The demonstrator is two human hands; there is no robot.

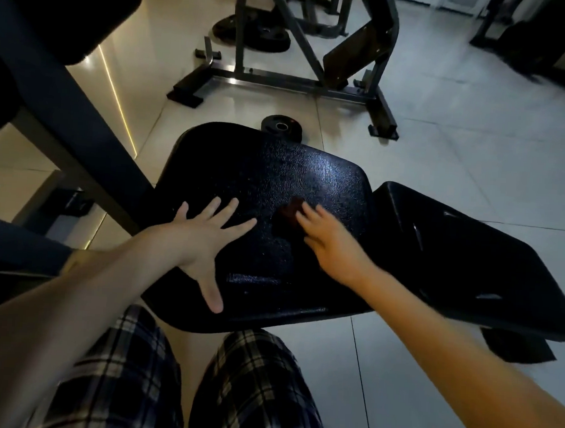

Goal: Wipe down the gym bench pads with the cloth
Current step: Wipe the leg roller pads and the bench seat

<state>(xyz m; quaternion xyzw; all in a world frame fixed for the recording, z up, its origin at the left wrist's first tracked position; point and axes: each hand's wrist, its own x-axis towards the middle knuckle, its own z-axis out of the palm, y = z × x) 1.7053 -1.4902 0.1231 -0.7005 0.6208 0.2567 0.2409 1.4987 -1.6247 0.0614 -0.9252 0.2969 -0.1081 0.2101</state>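
Got the dark reddish cloth [289, 214] lying near the middle of the seat pad [277, 166], pinned under the right hand [323, 238], fingers straight-ish and close together on top, bit blurry. Left hand [202, 238] flat on the same pad, left of the cloth, fingers spread wide, thumb pointing at the near edge. Plenty of bare vinyl toward the pad's far edge and far right corner. Right of the seat pad, across a narrow gap, a second pad [455, 259]. Left of it, a slanted steel beam [66, 125] crowding that edge. Just past the far edge, a small weight plate [281, 127] on the tiled floor [480, 144], then a machine frame [284, 78] further out. Plaid shorts [129, 370] right up at the near edge.
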